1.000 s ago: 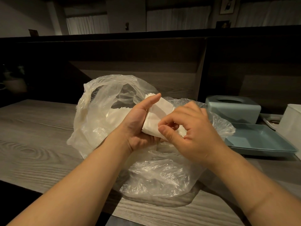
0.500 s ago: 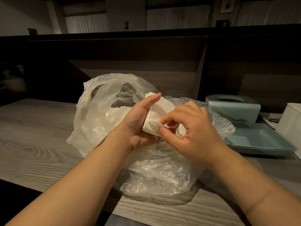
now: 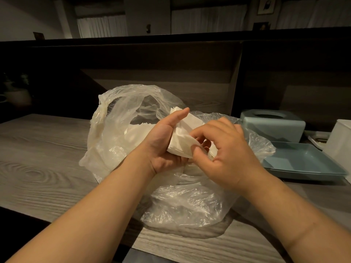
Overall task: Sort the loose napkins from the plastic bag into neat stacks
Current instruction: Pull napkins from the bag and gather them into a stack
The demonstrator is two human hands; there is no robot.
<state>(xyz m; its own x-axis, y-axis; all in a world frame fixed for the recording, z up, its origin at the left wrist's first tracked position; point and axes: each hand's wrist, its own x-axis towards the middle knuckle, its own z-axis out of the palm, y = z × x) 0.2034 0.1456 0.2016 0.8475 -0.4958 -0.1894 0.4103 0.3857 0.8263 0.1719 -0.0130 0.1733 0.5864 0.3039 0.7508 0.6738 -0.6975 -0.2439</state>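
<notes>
My left hand [image 3: 163, 147] holds a bunch of white napkins [image 3: 182, 143], with my thumb straight along the top. My right hand [image 3: 226, 154] pinches the near corner of the bunch with thumb and fingers. I hold the napkins just above the clear plastic bag [image 3: 133, 133], which sits on the gray wood surface [image 3: 41, 168]. More napkins show inside the bag. A blue tray [image 3: 303, 164] lies to the right.

Both forearms reach in from 6 o'clock. The left hand [image 3: 163, 147], palm turned right, thumb straight toward 1 o'clock, grips the napkins [image 3: 182, 143]. The right hand [image 3: 226, 154], at its 3 o'clock, pinches their near edge with curled fingers.
</notes>
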